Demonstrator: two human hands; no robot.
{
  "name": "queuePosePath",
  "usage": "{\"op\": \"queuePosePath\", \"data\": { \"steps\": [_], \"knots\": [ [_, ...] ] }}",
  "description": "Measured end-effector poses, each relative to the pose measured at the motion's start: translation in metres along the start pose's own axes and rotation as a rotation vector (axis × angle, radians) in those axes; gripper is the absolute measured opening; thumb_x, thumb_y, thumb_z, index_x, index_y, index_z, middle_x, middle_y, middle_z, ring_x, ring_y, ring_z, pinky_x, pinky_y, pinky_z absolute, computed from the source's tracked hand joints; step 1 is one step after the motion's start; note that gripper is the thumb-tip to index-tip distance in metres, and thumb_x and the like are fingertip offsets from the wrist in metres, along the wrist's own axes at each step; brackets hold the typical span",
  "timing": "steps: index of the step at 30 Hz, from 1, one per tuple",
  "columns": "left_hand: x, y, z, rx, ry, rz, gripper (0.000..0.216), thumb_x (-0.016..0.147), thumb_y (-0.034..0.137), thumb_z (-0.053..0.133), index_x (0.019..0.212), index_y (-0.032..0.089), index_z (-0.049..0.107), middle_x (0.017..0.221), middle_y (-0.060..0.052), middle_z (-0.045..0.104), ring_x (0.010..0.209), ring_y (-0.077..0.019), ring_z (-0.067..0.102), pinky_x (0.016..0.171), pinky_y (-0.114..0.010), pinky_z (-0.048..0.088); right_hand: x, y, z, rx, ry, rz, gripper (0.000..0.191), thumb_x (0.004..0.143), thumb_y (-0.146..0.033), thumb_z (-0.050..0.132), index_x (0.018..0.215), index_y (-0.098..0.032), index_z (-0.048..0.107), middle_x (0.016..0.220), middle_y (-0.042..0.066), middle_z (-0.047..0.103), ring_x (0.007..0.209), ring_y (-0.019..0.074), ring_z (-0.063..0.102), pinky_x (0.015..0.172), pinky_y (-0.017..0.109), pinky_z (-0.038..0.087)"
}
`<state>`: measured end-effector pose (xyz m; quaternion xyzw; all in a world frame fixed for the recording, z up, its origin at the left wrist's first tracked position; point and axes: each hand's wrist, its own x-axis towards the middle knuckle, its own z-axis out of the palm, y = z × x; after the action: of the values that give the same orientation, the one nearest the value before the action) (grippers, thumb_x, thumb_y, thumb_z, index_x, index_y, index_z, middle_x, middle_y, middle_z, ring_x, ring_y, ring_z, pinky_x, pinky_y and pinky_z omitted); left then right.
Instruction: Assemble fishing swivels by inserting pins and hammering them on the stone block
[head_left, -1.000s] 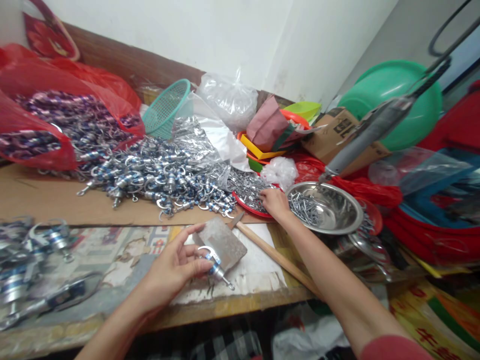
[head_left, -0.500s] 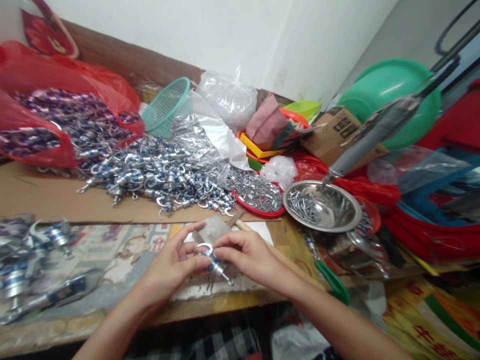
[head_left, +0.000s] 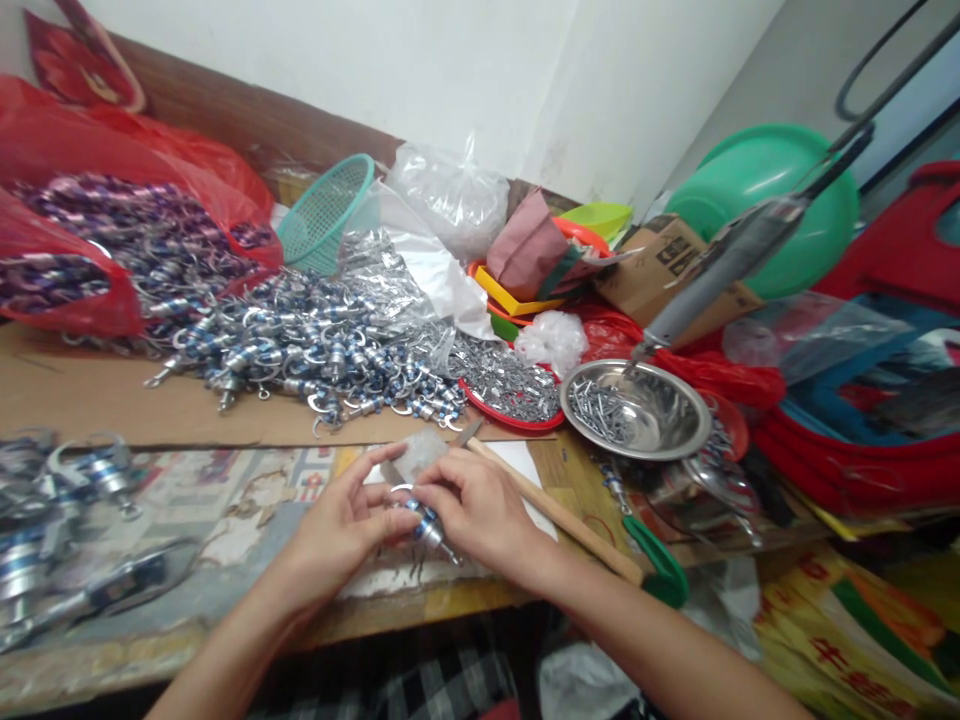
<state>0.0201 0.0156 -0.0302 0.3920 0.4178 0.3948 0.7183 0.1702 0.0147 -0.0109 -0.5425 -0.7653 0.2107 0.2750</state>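
Observation:
My left hand [head_left: 349, 520] is closed on a small silver-and-blue metal hook clasp [head_left: 427, 530], its curved hook pointing up and its thin tip down to the right. Fingertips of my right hand [head_left: 476, 505] pinch the upper side of the same clasp; whether a smaller part sits between them is hidden. Right behind the hands is a translucent whitish lump [head_left: 421, 455]. A hammer with a wooden handle [head_left: 562, 510] lies to the right of my right hand.
A large heap of similar clasps [head_left: 330, 340] covers the cardboard behind, next to a red bag [head_left: 112, 300]. Small metal pieces fill a red tray [head_left: 514, 385]. Pins lie in a steel bowl [head_left: 675, 430], below a hanging grey tool [head_left: 697, 285]. More clasps [head_left: 22, 570] lie at left.
My right hand has shifted slightly left and up, its fingers now covering more of the clasp. The left hand keeps its hold. The view has turned slightly.

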Motion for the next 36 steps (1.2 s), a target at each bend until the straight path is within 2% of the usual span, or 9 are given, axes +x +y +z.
{"op": "queuePosePath", "data": {
  "steps": [8, 19, 22, 24, 26, 28, 30, 32, 36],
  "knots": [
    [0.001, -0.002, -0.001, -0.019, -0.01, 0.004, 0.075, 0.059, 0.016, 0.073, 0.124, 0.016, 0.037, 0.066, 0.002, 0.066, 0.054, -0.0119, 0.058, 0.052, -0.023, 0.044, -0.005, -0.004, 0.002, 0.05, -0.015, 0.122, 0.01, 0.078, -0.02, 0.057, 0.071, -0.02, 0.065, 0.072, 0.0, 0.065, 0.068, 0.0137, 0.058, 0.061, 0.023, 0.039],
    [0.003, -0.003, -0.002, -0.006, -0.012, 0.001, 0.078, 0.056, 0.016, 0.075, 0.124, 0.014, 0.036, 0.067, 0.0, 0.067, 0.056, -0.0129, 0.059, 0.053, -0.023, 0.046, -0.009, -0.003, 0.013, -0.078, 0.09, -0.044, 0.012, 0.079, -0.015, 0.053, 0.069, -0.018, 0.061, 0.071, 0.001, 0.06, 0.066, 0.0131, 0.054, 0.058, 0.023, 0.035],
    [0.003, -0.003, -0.002, 0.003, -0.005, 0.001, 0.078, 0.056, 0.016, 0.074, 0.124, 0.015, 0.036, 0.065, 0.001, 0.067, 0.055, -0.0128, 0.059, 0.052, -0.023, 0.046, -0.007, 0.007, 0.006, 0.112, 0.124, -0.048, 0.014, 0.082, -0.018, 0.051, 0.074, -0.018, 0.062, 0.072, 0.0, 0.06, 0.07, 0.0126, 0.055, 0.063, 0.022, 0.039],
    [0.002, -0.003, -0.001, 0.016, 0.003, 0.0, 0.077, 0.057, 0.016, 0.074, 0.125, 0.016, 0.037, 0.066, 0.0, 0.067, 0.057, -0.0137, 0.06, 0.052, -0.023, 0.047, -0.007, 0.022, -0.006, 0.219, 0.221, -0.005, 0.014, 0.085, -0.021, 0.047, 0.082, -0.018, 0.061, 0.079, 0.002, 0.062, 0.074, 0.0135, 0.057, 0.066, 0.023, 0.042],
    [0.002, -0.004, -0.002, 0.029, 0.009, -0.001, 0.076, 0.058, 0.017, 0.074, 0.125, 0.017, 0.038, 0.069, -0.001, 0.068, 0.059, -0.0144, 0.061, 0.053, -0.023, 0.048, -0.011, 0.041, -0.02, 0.146, 0.316, 0.063, 0.015, 0.084, -0.025, 0.048, 0.092, -0.018, 0.059, 0.088, 0.005, 0.061, 0.081, 0.0159, 0.057, 0.07, 0.026, 0.043],
    [0.002, -0.005, -0.002, 0.035, 0.013, -0.001, 0.075, 0.059, 0.018, 0.074, 0.125, 0.018, 0.038, 0.07, -0.001, 0.068, 0.06, -0.0144, 0.061, 0.054, -0.023, 0.048, -0.018, 0.06, -0.031, -0.075, 0.262, 0.125, 0.024, 0.081, -0.028, 0.053, 0.102, -0.018, 0.056, 0.096, 0.007, 0.06, 0.087, 0.0196, 0.056, 0.074, 0.03, 0.042],
    [0.003, -0.006, -0.004, 0.039, 0.011, -0.006, 0.076, 0.059, 0.019, 0.074, 0.126, 0.019, 0.038, 0.07, -0.001, 0.068, 0.06, -0.0144, 0.062, 0.054, -0.023, 0.048, -0.027, 0.077, -0.036, -0.263, 0.088, 0.179, 0.03, 0.079, -0.029, 0.055, 0.107, -0.018, 0.055, 0.098, 0.008, 0.06, 0.09, 0.0227, 0.055, 0.076, 0.034, 0.041],
    [0.003, -0.007, -0.004, 0.043, 0.009, -0.01, 0.077, 0.059, 0.02, 0.074, 0.127, 0.019, 0.037, 0.071, -0.001, 0.069, 0.06, -0.0149, 0.062, 0.053, -0.023, 0.048, -0.035, 0.088, -0.035, -0.32, -0.044, 0.239, 0.026, 0.08, -0.029, 0.053, 0.104, -0.019, 0.057, 0.094, 0.007, 0.061, 0.087, 0.023, 0.057, 0.074, 0.034, 0.042],
    [0.002, -0.007, -0.004, 0.042, 0.01, 0.006, 0.077, 0.06, 0.019, 0.073, 0.127, 0.018, 0.037, 0.069, -0.001, 0.068, 0.059, -0.0144, 0.062, 0.053, -0.023, 0.047, -0.042, 0.082, -0.039, -0.187, 0.044, 0.24, 0.024, 0.079, -0.027, 0.056, 0.102, -0.018, 0.055, 0.095, 0.005, 0.062, 0.087, 0.0202, 0.059, 0.075, 0.032, 0.045]
  ]
}}
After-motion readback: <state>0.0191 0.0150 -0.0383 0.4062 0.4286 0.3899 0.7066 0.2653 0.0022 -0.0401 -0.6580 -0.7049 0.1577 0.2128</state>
